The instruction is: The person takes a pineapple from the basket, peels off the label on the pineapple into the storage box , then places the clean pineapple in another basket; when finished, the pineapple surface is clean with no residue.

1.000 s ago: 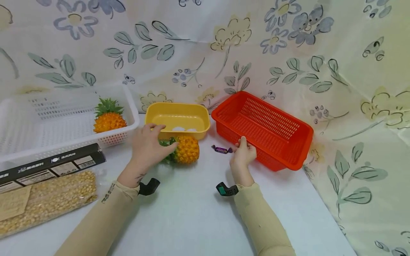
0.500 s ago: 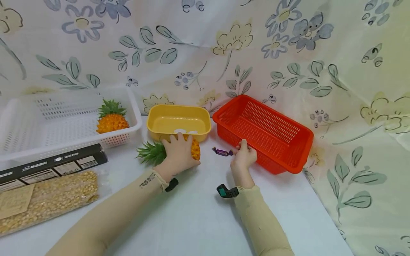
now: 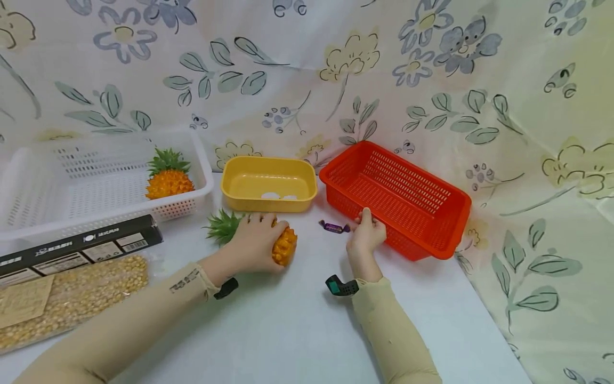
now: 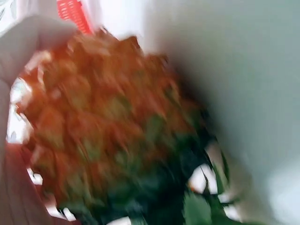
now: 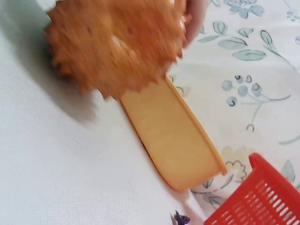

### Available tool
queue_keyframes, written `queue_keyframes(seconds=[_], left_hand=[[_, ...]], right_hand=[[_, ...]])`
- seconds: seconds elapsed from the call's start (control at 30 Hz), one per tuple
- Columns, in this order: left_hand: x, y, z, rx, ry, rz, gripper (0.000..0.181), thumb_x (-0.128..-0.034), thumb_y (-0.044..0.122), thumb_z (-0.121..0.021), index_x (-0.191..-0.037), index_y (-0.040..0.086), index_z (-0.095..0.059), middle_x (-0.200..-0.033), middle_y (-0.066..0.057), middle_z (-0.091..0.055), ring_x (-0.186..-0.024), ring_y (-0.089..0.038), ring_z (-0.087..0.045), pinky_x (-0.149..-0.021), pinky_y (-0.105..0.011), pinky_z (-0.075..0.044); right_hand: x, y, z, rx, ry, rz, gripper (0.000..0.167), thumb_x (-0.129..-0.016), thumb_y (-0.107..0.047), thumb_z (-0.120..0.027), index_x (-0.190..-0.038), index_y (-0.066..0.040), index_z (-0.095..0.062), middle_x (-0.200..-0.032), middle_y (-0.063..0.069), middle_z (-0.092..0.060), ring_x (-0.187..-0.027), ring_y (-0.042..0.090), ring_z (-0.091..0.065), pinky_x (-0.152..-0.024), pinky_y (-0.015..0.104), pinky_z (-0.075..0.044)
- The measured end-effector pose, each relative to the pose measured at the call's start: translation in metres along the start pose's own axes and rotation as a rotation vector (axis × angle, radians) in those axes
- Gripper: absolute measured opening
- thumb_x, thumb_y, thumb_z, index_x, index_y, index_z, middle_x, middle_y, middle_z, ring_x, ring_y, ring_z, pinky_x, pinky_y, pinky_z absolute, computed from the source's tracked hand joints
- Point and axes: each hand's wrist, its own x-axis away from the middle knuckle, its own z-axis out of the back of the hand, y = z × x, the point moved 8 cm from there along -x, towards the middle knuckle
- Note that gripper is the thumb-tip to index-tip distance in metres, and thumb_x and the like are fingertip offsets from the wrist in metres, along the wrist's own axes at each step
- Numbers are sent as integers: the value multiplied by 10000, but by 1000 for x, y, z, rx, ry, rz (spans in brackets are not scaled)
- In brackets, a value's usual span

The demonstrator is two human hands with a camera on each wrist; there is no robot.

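My left hand (image 3: 256, 242) grips a small orange pineapple (image 3: 285, 247) with spiky green leaves, lying sideways over the white table. Its knobbly skin fills much of the left wrist view, with the palm and a finger around its side. In the right wrist view its round end shows at the top. My right hand (image 3: 366, 237) is idle in front of the red basket (image 3: 400, 234), fingers loosely curled and thumb up near the rim. Nothing shows in its fingers. A purple wrapped candy (image 3: 334, 227) lies just left of it.
A yellow bin (image 3: 268, 205) stands behind the pineapple, with two white patches inside. At left, a white basket (image 3: 203, 178) holds another pineapple (image 3: 169, 181). A black box (image 3: 81, 245) and a bag of corn kernels (image 3: 96, 282) lie in front of it. A flowered cloth hangs behind.
My left hand came in from the left and took hold of the pineapple, then drew it toward me, away from the yellow bin. My right hand has stayed by the red basket.
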Motion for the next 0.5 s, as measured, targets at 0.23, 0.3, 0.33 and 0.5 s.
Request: queue_keyframes(seconds=[0.23, 0.3, 0.33, 0.5], left_hand=[[29, -3, 4, 69, -87, -327, 825, -593, 566, -763, -1278, 224, -453, -1221, -39, -456, -1104, -251, -421, -928, -488, -373], [37, -6, 6, 90, -115, -394, 825, -586, 544, -784, -1276, 233, -455, -1233, -13, -449, -1129, -224, -408, -963, -475, -347], [40, -7, 7, 97, -123, -417, 828, -582, 537, -791, -1277, 239, -456, -1237, -1, -445, -1141, -215, -400, -976, -471, -335], [52, -13, 15, 123, -75, -407, 916, -571, 567, -797, -1345, 255, -419, -1351, -38, -392, -1280, -282, -319, -1049, -554, -239]], right_hand=[[-1, 1, 0, 0, -1, -2, 191, -911, -226, -588, -933, -40, -549, -794, 23, -560, -698, 207, -532, -613, 308, -522], [-2, 2, 0, -3, -1, -4, 192, -910, -221, -590, -936, -37, -542, -791, 19, -564, -700, 199, -532, -622, 315, -520], [-2, 3, 0, -4, -1, -5, 192, -909, -219, -592, -936, -36, -539, -789, 17, -566, -700, 195, -534, -623, 316, -519], [-3, 4, 1, -2, 8, 0, 182, -907, -217, -595, -909, -49, -523, -792, 26, -574, -670, 174, -540, -624, 316, -531]])
